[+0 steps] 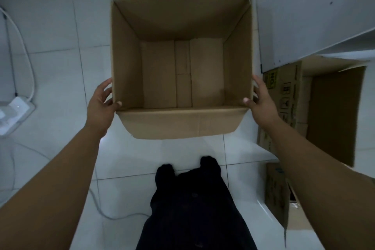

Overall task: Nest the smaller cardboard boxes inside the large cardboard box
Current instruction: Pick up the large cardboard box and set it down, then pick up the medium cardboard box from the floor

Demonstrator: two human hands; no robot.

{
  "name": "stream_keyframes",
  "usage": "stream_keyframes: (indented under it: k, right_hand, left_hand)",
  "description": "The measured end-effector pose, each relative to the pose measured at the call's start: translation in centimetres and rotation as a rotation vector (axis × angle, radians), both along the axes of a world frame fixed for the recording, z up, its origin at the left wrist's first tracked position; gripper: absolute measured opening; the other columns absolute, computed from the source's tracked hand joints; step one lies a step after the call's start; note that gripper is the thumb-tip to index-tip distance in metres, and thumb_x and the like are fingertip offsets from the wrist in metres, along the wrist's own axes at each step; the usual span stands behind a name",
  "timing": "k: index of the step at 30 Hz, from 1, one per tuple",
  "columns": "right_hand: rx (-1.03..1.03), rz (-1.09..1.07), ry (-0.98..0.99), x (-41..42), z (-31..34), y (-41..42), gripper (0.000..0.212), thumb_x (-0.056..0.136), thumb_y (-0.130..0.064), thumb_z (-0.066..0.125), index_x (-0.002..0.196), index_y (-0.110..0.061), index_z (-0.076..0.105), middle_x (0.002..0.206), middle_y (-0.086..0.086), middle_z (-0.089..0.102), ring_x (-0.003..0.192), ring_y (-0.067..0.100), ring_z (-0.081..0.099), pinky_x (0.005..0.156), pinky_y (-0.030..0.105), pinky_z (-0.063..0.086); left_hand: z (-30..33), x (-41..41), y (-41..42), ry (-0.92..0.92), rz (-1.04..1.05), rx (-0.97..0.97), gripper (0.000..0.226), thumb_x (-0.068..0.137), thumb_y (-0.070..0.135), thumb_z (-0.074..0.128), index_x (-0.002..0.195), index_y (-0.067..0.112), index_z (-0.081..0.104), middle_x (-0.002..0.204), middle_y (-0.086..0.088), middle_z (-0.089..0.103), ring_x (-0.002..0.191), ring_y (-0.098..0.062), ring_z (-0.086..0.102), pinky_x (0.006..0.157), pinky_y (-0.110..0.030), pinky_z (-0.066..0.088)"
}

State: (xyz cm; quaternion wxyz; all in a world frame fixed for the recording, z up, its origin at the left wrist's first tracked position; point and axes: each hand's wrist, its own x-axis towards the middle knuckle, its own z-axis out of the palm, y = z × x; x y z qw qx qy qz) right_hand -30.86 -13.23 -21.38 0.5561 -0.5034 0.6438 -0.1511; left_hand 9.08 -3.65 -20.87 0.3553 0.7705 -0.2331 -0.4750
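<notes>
Item 1, far left of the frame: a white device (17, 108) with a cable (24, 46) is lying on the white tiled floor (60, 26); not part of the task.

Item 2, left of centre: the left hand (101, 103) is being pressed against the left wall of the large cardboard box (182, 126), fingers spread, thumb hooked over the near corner of the rim.

Item 3, centre: the large cardboard box is being held upright and open on or just above the floor; which cannot be told. Its inside is bare, its near flap folded outward.

Item 4, right of centre: the right hand (261, 103) is mirroring the grip on the right wall, thumb over the rim.

Item 5, right edge: a smaller printed box (288, 95) and another box (277, 191) below it are waiting, not yet nested.

Handling note: the box is best being squared and settled flat, mouth kept clear, before anything is lowered in.

Markings: yellow label and handling symbols on the printed box; lettering too blurred to be read.
</notes>
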Motion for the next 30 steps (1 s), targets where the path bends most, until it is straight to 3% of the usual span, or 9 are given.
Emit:
stream_keyframes:
  k: [3,5,7,14,18,22,24,27,30]
  right_hand:
    - [0.023,0.039,0.103,-0.3,1.5,0.3,0.065,0.095,-0.007,0.047,0.147,-0.033,0.019,0.153,0.006,0.03,0.138,0.025,0.031,0.112,0.04,0.028]
    - [0.044,0.043,0.143,-1.1,3.2,0.7,0.061,0.096,-0.011,0.047,0.147,-0.03,0.02,0.152,0.008,0.031,0.135,0.026,0.036,0.11,0.032,0.028]
    - [0.067,0.047,0.212,-2.2,5.7,2.0,0.056,0.096,-0.019,0.048,0.146,-0.028,0.025,0.149,0.006,0.036,0.131,0.023,0.04,0.1,0.023,0.027]
    - [0.153,-0.141,0.252,-8.3,13.4,11.0,0.044,0.093,-0.029,0.051,0.137,-0.026,0.044,0.127,0.005,0.059,0.098,0.013,0.054,0.077,0.021,0.04]
    - [0.254,-0.289,0.164,-12.4,15.0,15.3,0.044,0.091,-0.031,0.054,0.134,-0.025,0.046,0.12,0.008,0.061,0.103,0.026,0.06,0.09,0.041,0.048]
    - [0.2,-0.269,0.172,-17.0,15.9,18.4,0.041,0.091,-0.021,0.053,0.132,-0.02,0.049,0.086,0.001,0.062,0.072,0.01,0.057,0.062,0.017,0.044]
    - [0.181,-0.234,0.171,-19.8,16.9,19.3,0.039,0.091,-0.019,0.055,0.129,-0.02,0.05,0.085,-0.002,0.059,0.071,0.006,0.056,0.056,0.009,0.043]
    - [0.189,-0.172,0.168,-24.0,18.8,20.0,0.04,0.091,-0.024,0.055,0.13,-0.026,0.047,0.095,-0.009,0.057,0.082,0.01,0.057,0.063,0.022,0.048]
    - [0.188,-0.089,0.226,-27.2,19.8,19.5,0.04,0.092,-0.029,0.053,0.131,-0.031,0.045,0.091,-0.02,0.052,0.075,0.0,0.052,0.057,0.017,0.037]
  left_hand:
    - [1.4,-0.7,0.6,-0.109,-0.068,0.126,0.065,0.089,-0.006,0.052,0.143,0.026,0.036,0.145,-0.009,0.044,0.132,-0.028,0.044,0.106,-0.047,0.041]
    - [3.0,-1.3,1.1,-0.281,-0.234,0.259,0.075,0.092,0.007,0.056,0.15,0.027,0.013,0.156,-0.005,0.025,0.14,-0.03,0.032,0.113,-0.045,0.031]
    - [5.1,-2.1,1.6,-0.394,-0.329,0.312,0.079,0.092,0.017,0.057,0.151,0.026,0.005,0.159,-0.003,0.018,0.142,-0.028,0.027,0.114,-0.041,0.027]
    - [13.0,-11.1,5.1,-0.196,-0.437,0.448,0.048,0.093,0.013,0.053,0.139,0.008,0.043,0.137,-0.016,0.051,0.123,-0.032,0.048,0.099,-0.033,0.035]
    - [16.0,-19.2,8.2,-0.037,-0.476,0.435,0.038,0.093,0.018,0.054,0.131,0.013,0.051,0.123,-0.01,0.061,0.111,-0.024,0.055,0.091,-0.027,0.039]
    - [16.9,-28.2,10.5,0.032,-0.412,0.369,0.036,0.092,0.012,0.054,0.129,0.013,0.054,0.119,-0.012,0.063,0.11,-0.026,0.057,0.095,-0.032,0.041]
    - [17.3,-32.9,11.7,0.057,-0.368,0.337,0.036,0.092,0.01,0.054,0.128,0.011,0.054,0.117,-0.013,0.063,0.11,-0.026,0.057,0.097,-0.034,0.042]
    - [18.3,-39.1,13.7,0.117,-0.294,0.294,0.035,0.091,0.006,0.055,0.125,0.009,0.055,0.112,-0.012,0.062,0.101,-0.021,0.057,0.093,-0.029,0.044]
    - [19.3,-43.8,14.9,0.173,-0.275,0.296,0.032,0.089,0.004,0.056,0.12,0.011,0.058,0.107,-0.007,0.06,0.097,-0.017,0.057,0.083,-0.017,0.042]
